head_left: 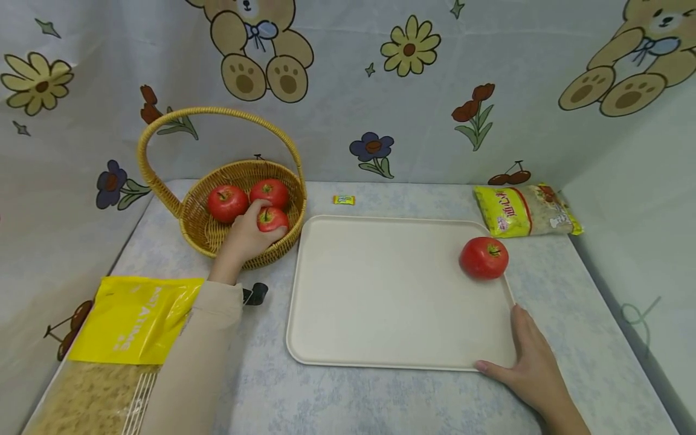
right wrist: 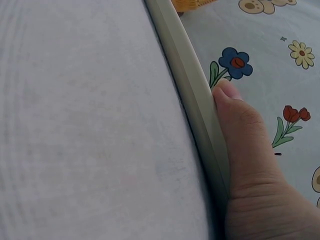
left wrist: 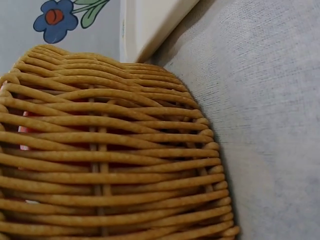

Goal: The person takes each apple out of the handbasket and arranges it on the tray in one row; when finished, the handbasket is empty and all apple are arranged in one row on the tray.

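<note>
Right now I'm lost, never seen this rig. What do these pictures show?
No machine: a person's bare hands. The wide picture comes from a head camera; the other two from a camera on each wrist. The left hand grips an apple in the wicker basket, beside two more apples. The right hand touches the near right corner of the white tray; another apple sits at its right edge. Also on the table: a small packet, a large bag left, a smaller bag right.
</note>
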